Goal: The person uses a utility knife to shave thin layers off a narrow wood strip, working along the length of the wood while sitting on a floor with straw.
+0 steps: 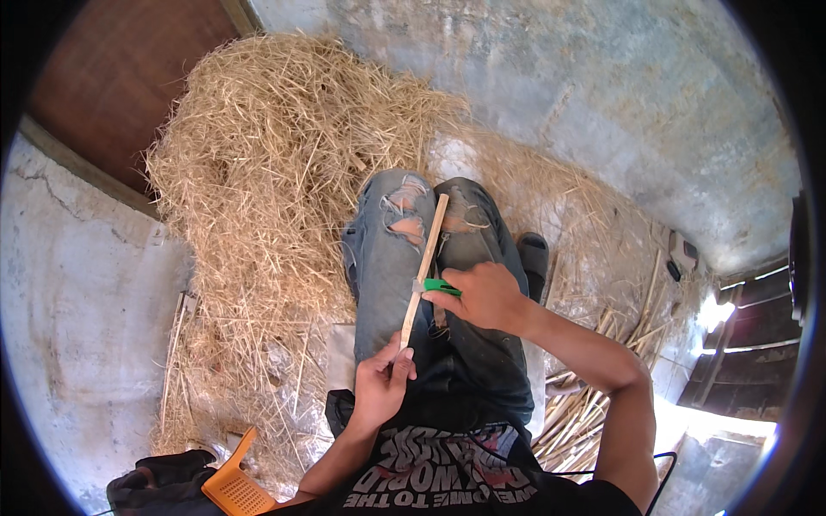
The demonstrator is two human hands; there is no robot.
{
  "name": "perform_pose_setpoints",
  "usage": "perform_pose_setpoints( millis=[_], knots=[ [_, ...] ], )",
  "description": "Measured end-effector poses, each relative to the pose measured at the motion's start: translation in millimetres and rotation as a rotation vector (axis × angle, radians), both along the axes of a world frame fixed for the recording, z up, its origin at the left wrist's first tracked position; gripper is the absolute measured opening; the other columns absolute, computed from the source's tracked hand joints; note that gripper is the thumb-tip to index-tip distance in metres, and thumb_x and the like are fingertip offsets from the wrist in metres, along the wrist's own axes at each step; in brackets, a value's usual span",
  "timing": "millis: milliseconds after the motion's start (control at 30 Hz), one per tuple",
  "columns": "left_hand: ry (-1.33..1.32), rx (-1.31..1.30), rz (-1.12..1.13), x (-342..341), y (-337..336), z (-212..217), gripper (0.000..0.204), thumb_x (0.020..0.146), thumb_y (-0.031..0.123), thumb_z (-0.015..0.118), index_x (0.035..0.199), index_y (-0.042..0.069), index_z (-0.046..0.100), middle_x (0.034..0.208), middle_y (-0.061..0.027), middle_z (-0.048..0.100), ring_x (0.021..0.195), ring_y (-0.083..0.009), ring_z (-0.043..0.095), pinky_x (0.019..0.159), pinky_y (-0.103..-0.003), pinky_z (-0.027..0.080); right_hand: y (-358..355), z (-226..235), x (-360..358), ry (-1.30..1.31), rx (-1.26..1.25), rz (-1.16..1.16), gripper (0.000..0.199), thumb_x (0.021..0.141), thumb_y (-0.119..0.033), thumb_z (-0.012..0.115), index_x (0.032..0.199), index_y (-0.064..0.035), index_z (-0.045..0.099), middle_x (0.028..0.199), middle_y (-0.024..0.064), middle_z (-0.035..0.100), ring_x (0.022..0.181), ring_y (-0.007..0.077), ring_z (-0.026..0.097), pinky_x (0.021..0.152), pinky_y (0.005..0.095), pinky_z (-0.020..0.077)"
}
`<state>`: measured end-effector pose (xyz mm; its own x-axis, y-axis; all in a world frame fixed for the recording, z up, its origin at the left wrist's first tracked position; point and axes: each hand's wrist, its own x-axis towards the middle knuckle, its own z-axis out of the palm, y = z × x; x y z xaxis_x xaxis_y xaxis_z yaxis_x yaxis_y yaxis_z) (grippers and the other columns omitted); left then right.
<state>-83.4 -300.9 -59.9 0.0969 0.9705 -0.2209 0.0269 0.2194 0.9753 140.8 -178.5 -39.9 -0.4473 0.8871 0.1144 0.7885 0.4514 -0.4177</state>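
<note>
straw heap point(284, 146); your right hand point(490, 297) grips green cutter point(441, 286), left hand point(381, 389) pinches wooden strip point(431, 245), probably light, springy: hold near end.

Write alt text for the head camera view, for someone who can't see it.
A person's left hand grips the near end of a thin, pale stick above ripped jeans, while the right hand holds a green-handled blade across it. A large heap of straw lies ahead and to the left, beside a weathered wall.
</note>
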Motion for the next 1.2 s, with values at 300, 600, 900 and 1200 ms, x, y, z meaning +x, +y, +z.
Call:
perform_pose_setpoints(
  millis=[300,600,900,1200],
  knots=[
    [-0.124,-0.049,-0.055,3.3,-25.2,2.7,0.037,0.102,0.01,0.062,0.138,0.001,0.06,0.072,0.0025,0.059,0.06,-0.002,0.048,0.053,-0.019,0.037,114.9,-32.4,115.4,0.196,0.178,-0.646,0.057,0.101,-0.053,0.052,0.085,-0.0005,0.069,0.071,0.0237,0.063,0.07,0.0415,0.061,0.07,0.0513,0.0479],
    [-0.094,-0.008,0.077,-7.3,3.2,-6.2,0.039,0.102,0.013,0.062,0.139,0.0,0.059,0.07,0.0022,0.059,0.053,0.0,0.042,0.046,-0.018,0.032,23.0,37.1,20.5,0.4,-0.18,-0.159,0.046,0.099,-0.045,0.062,0.089,-0.0005,0.067,0.065,0.0201,0.061,0.06,0.0332,0.06,0.06,0.0429,0.0456],
    [-0.062,0.0,0.015,-0.9,10.1,0.7,0.041,0.102,0.012,0.062,0.143,0.005,0.057,0.071,0.0026,0.059,0.053,-0.0003,0.042,0.046,-0.018,0.032,-22.4,17.1,-20.0,0.036,-0.164,0.108,0.055,0.097,-0.06,0.055,0.076,-0.0092,0.065,0.057,0.0173,0.062,0.054,0.039,0.064,0.051,0.0484,0.051],
    [-0.066,-0.007,0.05,-2.8,17.2,13.4,0.042,0.102,0.01,0.061,0.144,0.005,0.056,0.07,0.0027,0.056,0.053,-0.001,0.043,0.047,-0.018,0.033,11.0,19.7,-14.2,0.041,0.126,-0.023,0.049,0.092,-0.056,0.065,0.076,-0.0099,0.062,0.054,0.0155,0.058,0.051,0.0396,0.062,0.048,0.049,0.0483]
  ],
)
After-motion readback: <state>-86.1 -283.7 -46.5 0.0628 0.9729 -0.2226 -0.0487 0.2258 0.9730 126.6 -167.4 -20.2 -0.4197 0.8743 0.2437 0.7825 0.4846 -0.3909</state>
